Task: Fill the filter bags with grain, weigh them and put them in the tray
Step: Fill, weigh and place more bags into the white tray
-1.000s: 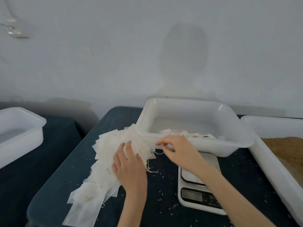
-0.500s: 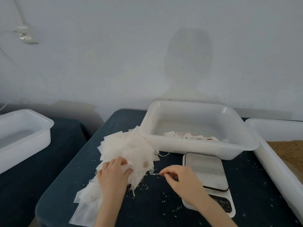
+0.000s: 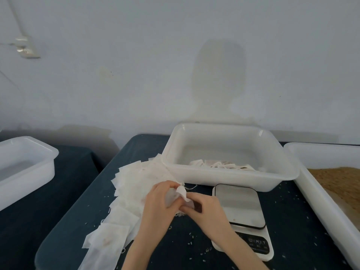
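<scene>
1. Left hand (image 3: 158, 201) and right hand (image 3: 204, 208) are both pinching one filter bag (image 3: 180, 192), fingers curled round it.
2. Bag is sitting just above the dark table (image 3: 185, 240), between bag pile (image 3: 136, 184) and scale (image 3: 241, 207).
3. Tray (image 3: 229, 178) is holding filled bags; grain bin (image 3: 319, 193) is lying right.

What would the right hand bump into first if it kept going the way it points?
Probably the left hand: the right hand points left at it, both gripping one small white filter bag.

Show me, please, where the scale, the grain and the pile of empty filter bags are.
scale (image 3: 238, 204): head view, on its metal platform.
grain (image 3: 342, 182): head view, on the brown heap.
pile of empty filter bags (image 3: 136, 182): head view, upper sheets.
</scene>
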Available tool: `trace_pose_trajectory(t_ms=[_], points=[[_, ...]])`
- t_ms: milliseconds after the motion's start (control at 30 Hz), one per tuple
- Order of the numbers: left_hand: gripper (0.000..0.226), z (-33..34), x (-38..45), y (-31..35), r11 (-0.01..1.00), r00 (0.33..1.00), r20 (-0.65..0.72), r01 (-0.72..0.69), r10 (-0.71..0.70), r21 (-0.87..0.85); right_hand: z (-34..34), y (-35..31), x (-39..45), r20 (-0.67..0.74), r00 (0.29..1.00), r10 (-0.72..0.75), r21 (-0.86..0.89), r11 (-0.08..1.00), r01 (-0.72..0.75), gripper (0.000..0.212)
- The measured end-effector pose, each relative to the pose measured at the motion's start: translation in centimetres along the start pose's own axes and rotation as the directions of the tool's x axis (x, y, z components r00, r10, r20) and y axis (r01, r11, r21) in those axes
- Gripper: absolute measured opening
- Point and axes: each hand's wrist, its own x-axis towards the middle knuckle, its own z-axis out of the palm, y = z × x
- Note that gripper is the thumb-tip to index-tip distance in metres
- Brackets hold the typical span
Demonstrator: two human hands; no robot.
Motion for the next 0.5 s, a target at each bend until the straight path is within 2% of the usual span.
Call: trace_pose_trajectory(t_ms=[33,133,233,300,367,433,500], points=[[0.023,0.1,0.0,0.2,1.0,1.0,0.027,0.005,-0.005,-0.011,-0.4,0.1,-0.1,-0.002,1.0,0.015,0.024,1.0,-0.015,0.003],[0.029,0.6,-0.1,0.8,0.999,0.997,0.07,0.011,-0.008,-0.048,-1.7,0.2,-0.6,0.003,0.992,0.129,0.124,0.984,-0.128,0.025],[0.067,1.2,-0.9,1.4,0.995,0.99,0.134,-0.037,0.05,-0.098,-3.2,0.5,-1.1,0.001,0.967,0.253,0.174,0.953,-0.249,0.037],[0.092,2.1,-1.1,1.9,0.991,0.961,0.248,-0.132,0.121,0.029,-3.8,0.8,-1.6,0.001,0.95,0.313,0.232,0.924,-0.305,0.036],[0.108,3.3,-0.9,2.3,0.938,0.924,0.331,-0.271,0.192,0.215,-4.3,1.0,-2.1,0.004,0.936,0.352,0.261,0.903,-0.341,0.034],[0.106,4.1,-0.8,2.6,0.94,0.927,0.329,-0.26,0.179,0.222,-4.6,1.2,-2.6,-0.019,0.938,0.346,0.244,0.911,-0.332,0.039],[0.097,5.2,-0.7,2.7,0.981,0.936,0.33,-0.167,0.126,0.098,-5.2,1.2,-3.0,-0.034,0.941,0.337,0.218,0.921,-0.322,0.038]])
